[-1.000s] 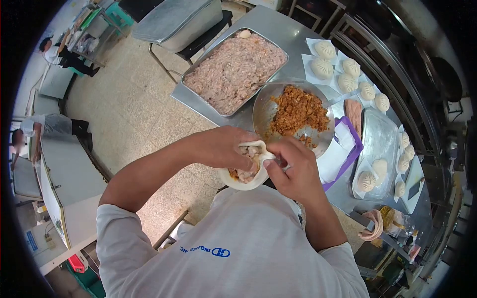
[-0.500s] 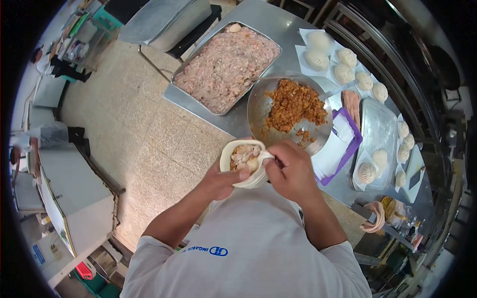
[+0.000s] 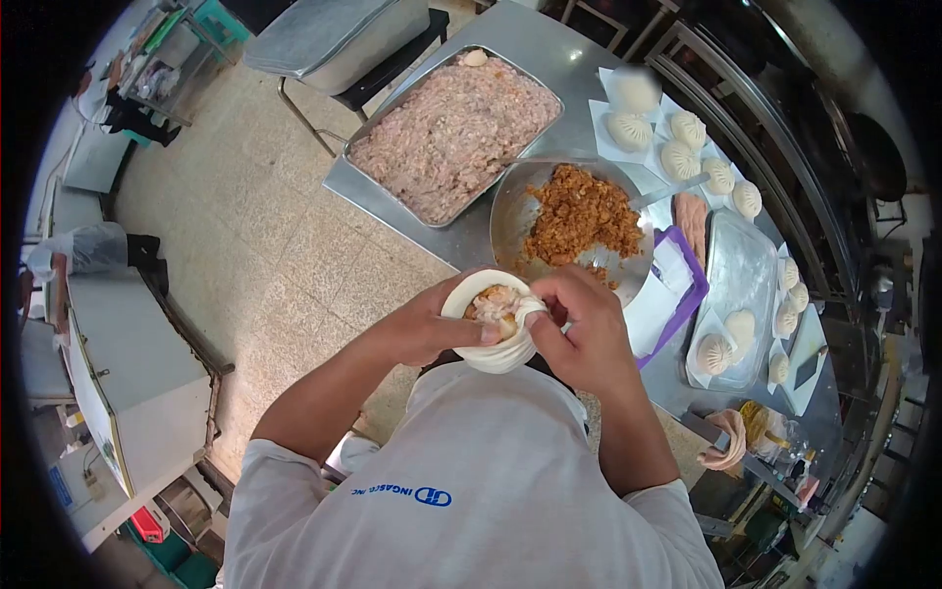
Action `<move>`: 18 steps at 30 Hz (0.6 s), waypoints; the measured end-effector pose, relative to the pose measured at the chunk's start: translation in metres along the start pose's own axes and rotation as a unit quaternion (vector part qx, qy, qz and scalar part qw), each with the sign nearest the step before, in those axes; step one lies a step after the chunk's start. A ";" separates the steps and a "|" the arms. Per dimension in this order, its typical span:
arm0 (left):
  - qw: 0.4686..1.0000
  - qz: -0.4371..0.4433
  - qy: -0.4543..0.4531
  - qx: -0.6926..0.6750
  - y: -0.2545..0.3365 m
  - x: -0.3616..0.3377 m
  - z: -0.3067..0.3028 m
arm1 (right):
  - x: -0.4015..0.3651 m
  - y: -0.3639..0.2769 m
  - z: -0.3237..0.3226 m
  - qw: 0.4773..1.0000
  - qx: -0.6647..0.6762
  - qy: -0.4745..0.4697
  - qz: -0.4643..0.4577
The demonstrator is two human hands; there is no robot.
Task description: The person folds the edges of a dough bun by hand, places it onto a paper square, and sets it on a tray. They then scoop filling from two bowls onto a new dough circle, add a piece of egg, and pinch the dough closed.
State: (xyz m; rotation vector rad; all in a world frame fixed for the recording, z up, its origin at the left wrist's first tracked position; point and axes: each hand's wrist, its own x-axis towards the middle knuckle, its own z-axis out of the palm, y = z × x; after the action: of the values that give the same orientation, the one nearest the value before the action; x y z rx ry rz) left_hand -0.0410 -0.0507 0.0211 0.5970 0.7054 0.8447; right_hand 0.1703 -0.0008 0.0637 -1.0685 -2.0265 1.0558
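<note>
Left hand (image 3: pixel 424 329) cupped round an open dough wrapper (image 3: pixel 500 355), thumb at its inner edge; right hand (image 3: pixel 581 324) pinching the wrapper's gathered right rim between thumb and fingers. Wrapper held between shirt (image 3: pixel 491 491) and bowl (image 3: pixel 507 214), mouth upward, filling (image 3: pixel 497 302) exposed. Table (image 3: pixel 535 39): metal, ahead and to the right. At its left, a tray (image 3: pixel 389 190) of pale minced meat (image 3: pixel 456 137). At right, a flat metal tray (image 3: pixel 741 245) bearing two buns. Bowl nearest the hands, containing brown mix (image 3: pixel 579 216). Purple-edged tray (image 3: pixel 693 294) with white paper, right of bowl. Pleated buns (image 3: pixel 628 131) on paper, far side of table
</note>
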 end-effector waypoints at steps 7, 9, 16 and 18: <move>0.998 -0.053 0.033 0.030 0.008 0.009 0.000 | -0.004 -0.005 -0.003 0.999 -0.032 -0.014 -0.039; 0.998 -0.044 0.023 0.044 0.012 0.009 0.000 | -0.001 -0.008 -0.002 1.000 -0.015 0.013 0.000; 0.989 -0.070 -0.003 0.132 0.024 0.009 -0.001 | -0.007 -0.001 -0.003 0.997 -0.036 -0.072 -0.016; 0.988 -0.072 -0.003 0.140 0.025 0.010 -0.002 | -0.006 -0.003 0.000 0.999 -0.023 -0.039 -0.007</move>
State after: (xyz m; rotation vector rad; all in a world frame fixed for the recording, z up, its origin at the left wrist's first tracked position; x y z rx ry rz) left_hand -0.0494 -0.0284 0.0349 0.7903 0.8586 0.6137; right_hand 0.1721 -0.0075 0.0656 -1.0508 -2.1270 1.0638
